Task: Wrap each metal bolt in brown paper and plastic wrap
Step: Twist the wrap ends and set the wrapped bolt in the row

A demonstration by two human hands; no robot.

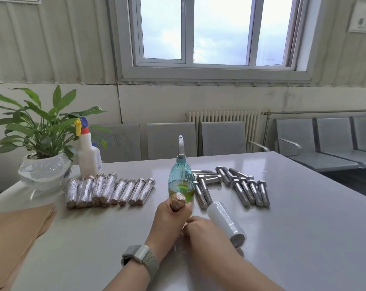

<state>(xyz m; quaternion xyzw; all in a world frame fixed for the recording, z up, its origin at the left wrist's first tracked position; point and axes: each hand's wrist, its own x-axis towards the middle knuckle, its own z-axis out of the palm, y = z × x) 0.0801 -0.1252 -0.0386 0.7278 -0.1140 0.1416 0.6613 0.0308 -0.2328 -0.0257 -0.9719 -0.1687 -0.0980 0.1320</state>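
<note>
The left hand (171, 215) fingers are curling round a paper-wrapped bolt (177, 202); the right hand (200, 228) fingers, just beside, are pinching clear plastic wrap (179, 245).

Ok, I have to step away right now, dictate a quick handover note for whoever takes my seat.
Left hand grips a paper-wrapped bolt upright. Right hand is at its lower end, apparently pinching clear film; the grip is hard to see.
Plastic wrap roll lies just right of the hands.
Brown paper sheets at the table's left edge.
Done: a row of wrapped bolts on the left.
Left: finish this bolt's film, then wrap the bare bolts on the right.
</note>
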